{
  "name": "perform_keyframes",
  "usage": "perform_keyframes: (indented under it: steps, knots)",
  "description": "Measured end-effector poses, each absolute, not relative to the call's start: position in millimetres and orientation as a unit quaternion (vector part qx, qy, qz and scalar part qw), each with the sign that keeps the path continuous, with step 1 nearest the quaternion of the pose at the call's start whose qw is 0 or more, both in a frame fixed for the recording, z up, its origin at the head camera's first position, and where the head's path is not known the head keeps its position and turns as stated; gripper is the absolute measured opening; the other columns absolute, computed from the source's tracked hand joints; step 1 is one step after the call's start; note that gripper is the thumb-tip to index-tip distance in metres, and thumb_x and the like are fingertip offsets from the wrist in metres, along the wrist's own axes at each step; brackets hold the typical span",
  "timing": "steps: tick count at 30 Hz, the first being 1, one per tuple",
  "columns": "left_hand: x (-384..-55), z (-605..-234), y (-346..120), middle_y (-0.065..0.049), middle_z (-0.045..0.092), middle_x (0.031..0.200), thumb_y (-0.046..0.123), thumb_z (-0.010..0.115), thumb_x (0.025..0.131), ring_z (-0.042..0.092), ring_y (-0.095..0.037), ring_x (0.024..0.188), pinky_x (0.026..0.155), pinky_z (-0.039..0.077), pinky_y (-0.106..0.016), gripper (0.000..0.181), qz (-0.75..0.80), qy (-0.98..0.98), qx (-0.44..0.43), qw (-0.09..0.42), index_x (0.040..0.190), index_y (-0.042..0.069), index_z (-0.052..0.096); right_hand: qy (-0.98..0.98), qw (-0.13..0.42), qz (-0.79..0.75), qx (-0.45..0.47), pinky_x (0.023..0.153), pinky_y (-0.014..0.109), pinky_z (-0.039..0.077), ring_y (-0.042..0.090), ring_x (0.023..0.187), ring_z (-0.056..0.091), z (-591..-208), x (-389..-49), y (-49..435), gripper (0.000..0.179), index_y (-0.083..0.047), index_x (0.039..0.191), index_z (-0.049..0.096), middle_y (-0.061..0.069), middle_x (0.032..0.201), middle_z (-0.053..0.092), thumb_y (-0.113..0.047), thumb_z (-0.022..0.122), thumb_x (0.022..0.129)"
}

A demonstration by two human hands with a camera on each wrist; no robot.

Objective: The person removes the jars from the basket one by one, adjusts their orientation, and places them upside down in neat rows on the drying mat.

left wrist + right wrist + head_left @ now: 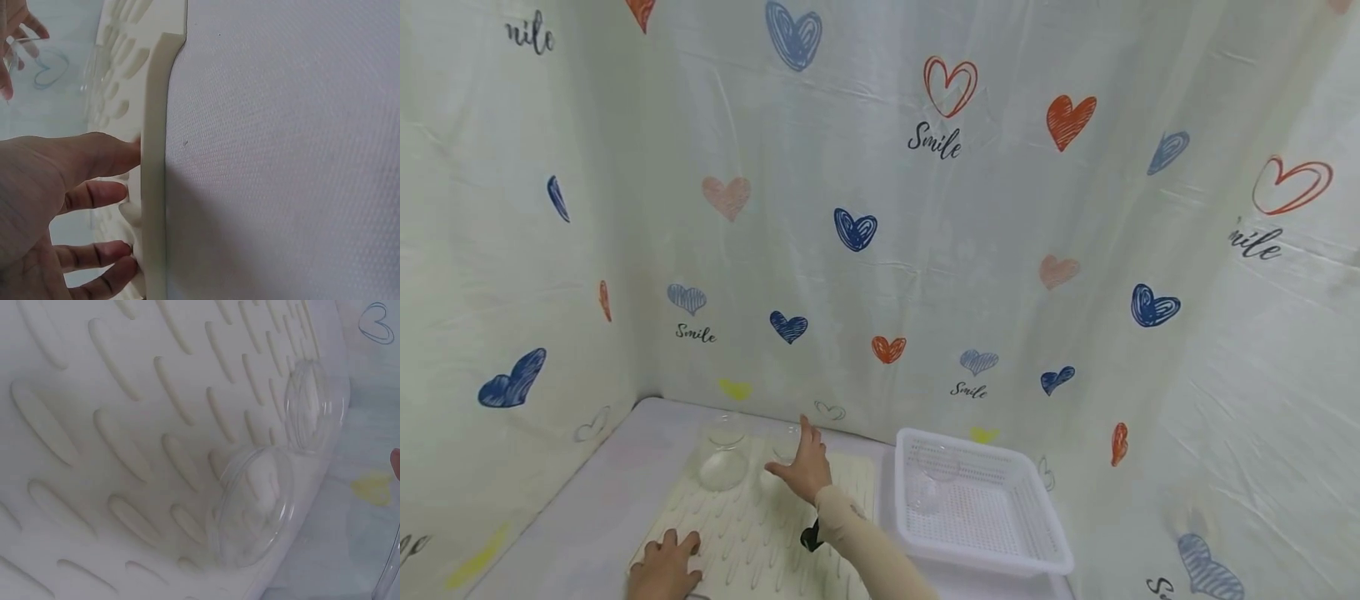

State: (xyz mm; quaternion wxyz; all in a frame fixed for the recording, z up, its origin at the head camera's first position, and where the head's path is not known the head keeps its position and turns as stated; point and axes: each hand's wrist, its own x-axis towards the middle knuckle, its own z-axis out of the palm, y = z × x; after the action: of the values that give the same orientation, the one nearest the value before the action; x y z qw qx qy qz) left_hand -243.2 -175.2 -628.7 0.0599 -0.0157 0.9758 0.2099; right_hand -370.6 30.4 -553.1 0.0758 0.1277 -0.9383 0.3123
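Pale curtain (917, 292) printed with hearts and "Smile" closes off the far side and both flanks of a light table (591, 512). From the head view, a cream slotted mat (748, 546) lies on the table, with two clear dishes (722, 473) at its far left, one behind the other. Right of them, the right hand (807, 468) grips a clear dish (786, 447) between thumb and fingers; a beige sleeve (876, 542) covers that arm. Near the mat's left edge lies the left hand (662, 568), fingers apart. On the right, a white basket (988, 561) holds clear pieces (938, 461).

Left wrist view: the left hand's bent fingers and thumb touch the mat along its raised rim, beside the woven-looking tabletop.

Right wrist view: the two dishes sit near the mat's edge; only a fingertip of the right hand shows, near a clear rim.
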Motion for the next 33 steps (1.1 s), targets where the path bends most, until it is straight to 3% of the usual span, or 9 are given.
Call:
perform_keyframes:
  steps: [17,28,33]
  knots:
    - [-248,-629,-177,-0.013,0.045,0.087,0.03,0.08,0.075,0.048,-0.033,0.078,0.066,0.05,-0.054,0.035,0.2,0.976,-0.027,0.085,0.09,0.013,0.053,-0.916,0.094,0.366,0.135,0.095,0.055,0.046,0.04,0.132,0.044,-533,-362,62,0.105,-0.018,0.156,0.013,0.018,0.152,0.032,-0.059,0.071,0.079]
    - [-249,-630,-187,-0.013,0.046,0.088,0.034,0.079,0.076,0.049,-0.034,0.078,0.065,0.05,-0.052,0.037,0.194,0.976,-0.028,0.094,0.089,0.013,0.052,-0.897,0.143,0.409,0.092,0.104,0.056,0.039,0.037,0.138,0.037,-504,-367,129,0.102,-0.022,0.156,0.012,0.016,0.153,0.032,-0.056,0.071,0.08]
    - [-250,-635,-192,-0.014,0.044,0.089,0.034,0.08,0.075,0.048,-0.036,0.08,0.066,0.049,-0.053,0.038,0.205,0.972,-0.028,0.107,0.089,0.013,0.052,-0.891,0.193,0.408,0.046,0.102,0.059,0.038,0.042,0.134,0.039,-499,-374,172,0.102,-0.017,0.155,0.017,0.022,0.148,0.036,-0.051,0.075,0.078]
